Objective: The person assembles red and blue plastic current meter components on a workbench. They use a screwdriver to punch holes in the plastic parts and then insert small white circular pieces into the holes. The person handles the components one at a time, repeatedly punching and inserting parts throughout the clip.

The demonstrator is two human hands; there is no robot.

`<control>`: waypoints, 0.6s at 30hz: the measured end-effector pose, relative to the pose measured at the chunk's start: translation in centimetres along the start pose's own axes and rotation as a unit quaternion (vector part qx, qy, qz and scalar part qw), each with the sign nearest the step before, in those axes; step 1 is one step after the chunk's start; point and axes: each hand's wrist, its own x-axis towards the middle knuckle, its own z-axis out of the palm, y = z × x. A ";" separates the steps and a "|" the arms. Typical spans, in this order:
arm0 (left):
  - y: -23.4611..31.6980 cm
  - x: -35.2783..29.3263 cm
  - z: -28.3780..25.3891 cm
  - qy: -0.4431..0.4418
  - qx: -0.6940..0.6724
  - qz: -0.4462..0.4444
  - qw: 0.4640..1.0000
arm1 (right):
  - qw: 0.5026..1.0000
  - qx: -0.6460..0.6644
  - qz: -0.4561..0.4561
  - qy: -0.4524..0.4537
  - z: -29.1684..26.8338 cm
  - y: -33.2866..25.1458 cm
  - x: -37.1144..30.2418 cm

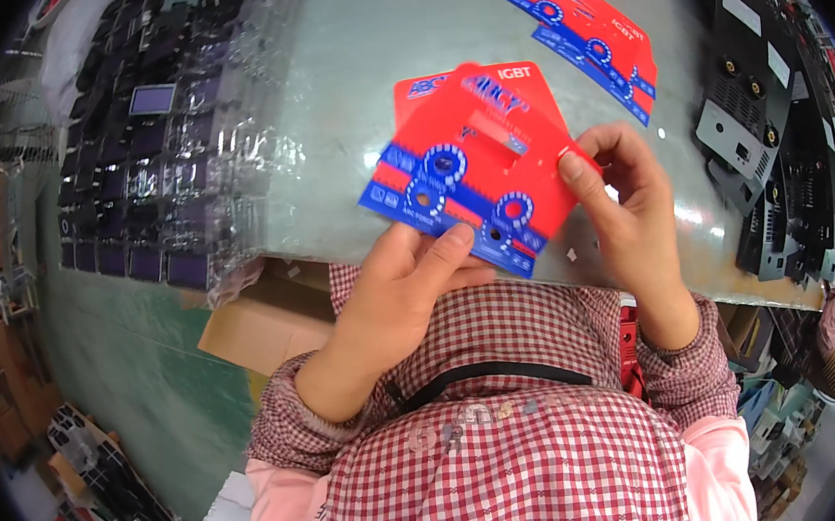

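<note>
A red and blue panel sticker with round cut-outs and a rectangular window is held between both hands just above the grey table. My left hand grips its lower blue edge, thumb on top. My right hand pinches its right edge with fingertips. A second red sticker lies under it on the table.
Another red and blue sticker lies at the far right of the table. Clear plastic trays of small dark display modules fill the left side. Black metal panels are stacked on the right. A cardboard box sits below the table edge.
</note>
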 end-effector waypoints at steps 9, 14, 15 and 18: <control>3.8 -0.2 -1.1 0.139 0.341 0.027 0.929 | 0.948 0.303 0.088 -0.051 -1.8 -1.5 0.4; 1.4 -0.6 1.7 0.060 0.066 0.163 0.983 | 0.924 0.359 0.086 -0.100 0.1 -2.6 -0.4; 1.1 -0.2 1.9 0.061 0.057 0.162 0.983 | 0.923 0.359 0.081 -0.111 0.5 -2.7 -0.6; 0.5 0.2 1.9 0.049 0.014 0.163 0.985 | 0.925 0.354 0.082 -0.110 1.2 -2.7 -1.0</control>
